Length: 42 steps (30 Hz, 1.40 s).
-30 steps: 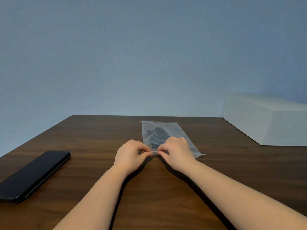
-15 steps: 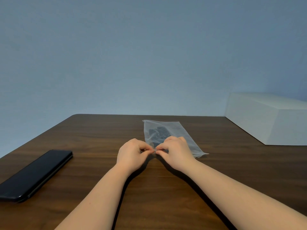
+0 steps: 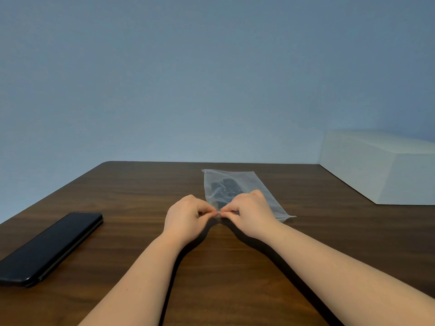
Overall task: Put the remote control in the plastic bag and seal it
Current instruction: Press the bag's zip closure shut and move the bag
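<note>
A clear plastic bag [image 3: 237, 178] lies flat on the dark wooden table [image 3: 235, 267], its mouth toward me. Inside it the black remote control [image 3: 224, 188] shows through the film, its near end hidden behind my fingers. My left hand [image 3: 186, 216] and my right hand [image 3: 250, 214] meet at the bag's near left edge. Thumb and forefinger of each hand pinch the bag's mouth strip, fingertips almost touching. The bag's near right corner [image 3: 286, 217] sticks out flat beyond my right hand.
A long black flat device [image 3: 50, 248] lies at the left, near the table's edge. A large white box [image 3: 386, 170] stands at the back right corner. A plain blue wall rises behind the table's far edge.
Both hands stay pinched on the bag's near edge, their fingertips drawn a little closer together. The view has shifted slightly; the bag and remote lie where they were.
</note>
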Available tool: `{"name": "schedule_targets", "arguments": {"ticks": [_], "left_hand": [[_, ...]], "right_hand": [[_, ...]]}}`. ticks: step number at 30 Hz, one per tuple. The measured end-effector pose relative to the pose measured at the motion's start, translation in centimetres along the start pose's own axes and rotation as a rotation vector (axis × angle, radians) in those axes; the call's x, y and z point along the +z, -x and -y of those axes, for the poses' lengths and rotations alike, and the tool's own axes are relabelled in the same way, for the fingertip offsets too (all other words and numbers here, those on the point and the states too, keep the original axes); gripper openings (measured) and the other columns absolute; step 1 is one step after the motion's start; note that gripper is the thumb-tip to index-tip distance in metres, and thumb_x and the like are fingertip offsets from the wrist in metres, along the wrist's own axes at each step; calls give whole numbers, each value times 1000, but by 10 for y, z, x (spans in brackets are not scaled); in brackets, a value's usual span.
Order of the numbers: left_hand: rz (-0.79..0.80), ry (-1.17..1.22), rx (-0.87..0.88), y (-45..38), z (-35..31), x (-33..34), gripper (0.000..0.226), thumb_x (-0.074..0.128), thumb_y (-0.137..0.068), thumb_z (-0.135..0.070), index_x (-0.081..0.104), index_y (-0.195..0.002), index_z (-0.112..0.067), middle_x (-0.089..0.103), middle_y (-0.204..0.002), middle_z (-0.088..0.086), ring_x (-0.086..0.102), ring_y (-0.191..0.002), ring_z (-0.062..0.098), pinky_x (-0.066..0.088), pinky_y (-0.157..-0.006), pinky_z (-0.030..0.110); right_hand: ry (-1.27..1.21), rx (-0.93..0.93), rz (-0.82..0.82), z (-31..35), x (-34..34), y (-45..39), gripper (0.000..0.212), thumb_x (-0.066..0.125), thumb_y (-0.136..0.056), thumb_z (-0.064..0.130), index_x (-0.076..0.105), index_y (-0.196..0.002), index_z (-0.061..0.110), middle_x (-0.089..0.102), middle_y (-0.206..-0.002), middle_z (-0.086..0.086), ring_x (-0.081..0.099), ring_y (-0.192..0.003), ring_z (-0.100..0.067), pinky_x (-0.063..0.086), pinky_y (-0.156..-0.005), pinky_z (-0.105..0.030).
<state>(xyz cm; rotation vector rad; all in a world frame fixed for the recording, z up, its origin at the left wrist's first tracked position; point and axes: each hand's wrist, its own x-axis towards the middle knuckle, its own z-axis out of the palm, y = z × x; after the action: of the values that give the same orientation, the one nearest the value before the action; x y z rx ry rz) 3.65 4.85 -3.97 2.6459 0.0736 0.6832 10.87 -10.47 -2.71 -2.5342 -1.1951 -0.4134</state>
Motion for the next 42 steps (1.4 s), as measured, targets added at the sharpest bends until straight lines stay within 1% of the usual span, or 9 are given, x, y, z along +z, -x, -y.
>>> {"name": "schedule_targets", "arguments": {"ticks": [5,9,14,18,24,30,33,37,42], "left_hand": [[10,-6,0,0,-3,-1,15,59,-87,-29,72,-93,-33,74,-97,-10,60,-90,9,47,-72,24],[-9,14,-4,0,-3,-2,15,58,-88,-29,72,-93,-31,74,-97,-9,51,-80,3,42,-71,23],[-32,47,14,1,-2,-6,15,62,-86,-29,72,-97,-29,74,-99,-8,52,-82,5,51,-77,30],[-54,34,24,1,0,-9,14,61,-87,-27,73,-94,-27,74,-96,-7,49,-78,3,41,-70,22],[-26,-58,40,1,1,-6,15,58,-87,-32,71,-94,-31,73,-94,-11,49,-85,8,47,-70,27],[-46,-67,40,2,0,-6,14,57,-88,-29,71,-92,-28,72,-91,-9,54,-90,13,49,-73,31],[-50,-60,28,1,1,-4,13,58,-87,-30,71,-90,-29,72,-90,-8,54,-88,12,47,-71,29],[-49,-48,23,1,2,-3,13,59,-87,-30,71,-89,-30,72,-89,-9,47,-81,6,43,-69,26],[-49,-42,23,0,1,-4,13,59,-87,-30,71,-89,-30,71,-90,-9,45,-81,4,39,-69,24]], "right_hand": [[21,-27,20,1,-2,-1,28,49,-95,40,68,-114,34,72,-106,9,57,-102,-13,31,-90,-31],[33,-37,5,3,-1,-1,29,50,-94,41,66,-117,33,71,-106,7,55,-104,-14,30,-89,-30],[40,-28,0,1,1,-3,27,49,-95,39,68,-114,33,72,-106,8,57,-103,-13,31,-92,-31],[2,-1,8,-3,2,-4,28,49,-95,39,68,-114,33,73,-110,9,59,-103,-13,33,-94,-32],[-29,23,38,-4,2,-5,29,50,-94,41,68,-115,32,72,-113,9,60,-105,-12,35,-96,-34],[-58,14,50,-4,3,-7,27,52,-93,41,69,-112,32,73,-112,10,61,-105,-11,37,-101,-37],[-54,-4,35,-3,4,-8,28,54,-91,43,69,-112,32,72,-111,10,60,-106,-11,36,-99,-35],[2,-44,15,1,8,-9,27,51,-94,41,70,-111,32,74,-104,8,60,-97,-13,34,-91,-33],[61,-68,-16,2,9,-8,29,47,-96,39,71,-108,31,74,-95,7,59,-89,-14,28,-82,-28]]}}
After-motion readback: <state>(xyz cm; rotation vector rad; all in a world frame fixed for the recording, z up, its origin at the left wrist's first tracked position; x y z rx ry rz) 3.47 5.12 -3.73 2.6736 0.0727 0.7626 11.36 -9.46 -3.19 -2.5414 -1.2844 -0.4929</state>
